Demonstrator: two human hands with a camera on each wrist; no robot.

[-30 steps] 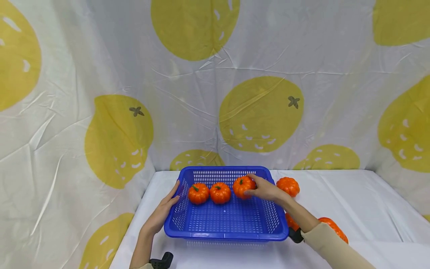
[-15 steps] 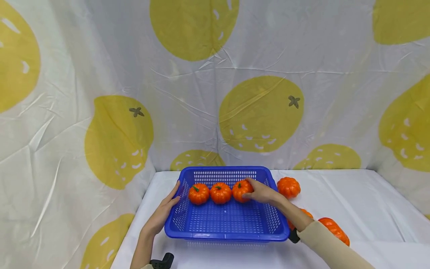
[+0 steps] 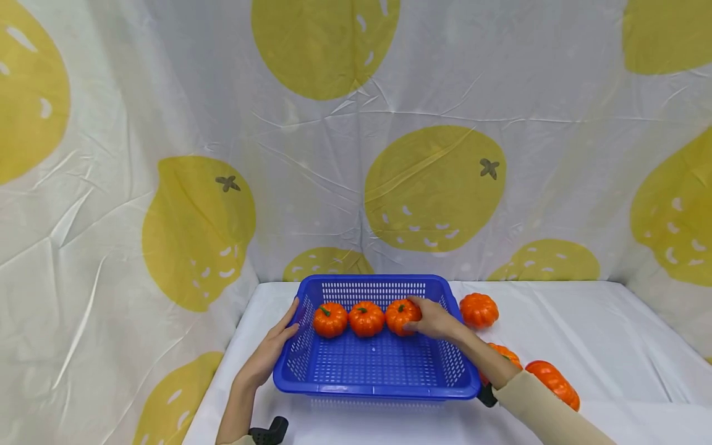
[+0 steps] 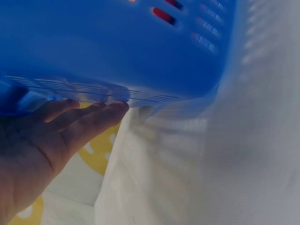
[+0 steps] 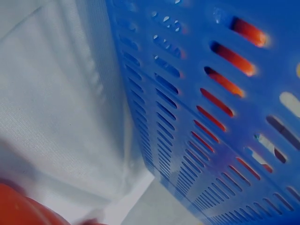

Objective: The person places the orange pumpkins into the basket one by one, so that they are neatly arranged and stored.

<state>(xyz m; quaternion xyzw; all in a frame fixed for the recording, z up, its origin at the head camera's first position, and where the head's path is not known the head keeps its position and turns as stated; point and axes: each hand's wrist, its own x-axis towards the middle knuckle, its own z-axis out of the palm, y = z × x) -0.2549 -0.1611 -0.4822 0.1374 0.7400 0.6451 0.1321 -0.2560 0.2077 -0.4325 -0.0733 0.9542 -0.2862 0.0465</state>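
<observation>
A blue plastic basket (image 3: 378,390) with slotted walls stands on the white cloth in the head view. Inside it, small orange pumpkins form a row: a left pumpkin (image 3: 330,320), a middle pumpkin (image 3: 366,319) and a right pumpkin (image 3: 403,317). My right hand (image 3: 436,318) reaches over the right wall and grips the right pumpkin, thumb in front and fingers behind. My left hand (image 3: 267,352) lies along the basket's left side. In the left wrist view its straight fingers (image 4: 93,124) touch the slotted outer wall. The right wrist view shows orange through the basket's slots, but the right hand is hidden there.
Right of the basket lie more pumpkins: a back pumpkin (image 3: 479,310), a pumpkin (image 3: 505,353) partly behind the right forearm, and a longer ribbed pumpkin (image 3: 553,384). A lemon-print curtain (image 3: 311,204) surrounds the white table (image 3: 601,334).
My right hand has lowered the right pumpkin slightly towards the basket floor, in line with the other two. The left hand and the basket have stayed in place.
</observation>
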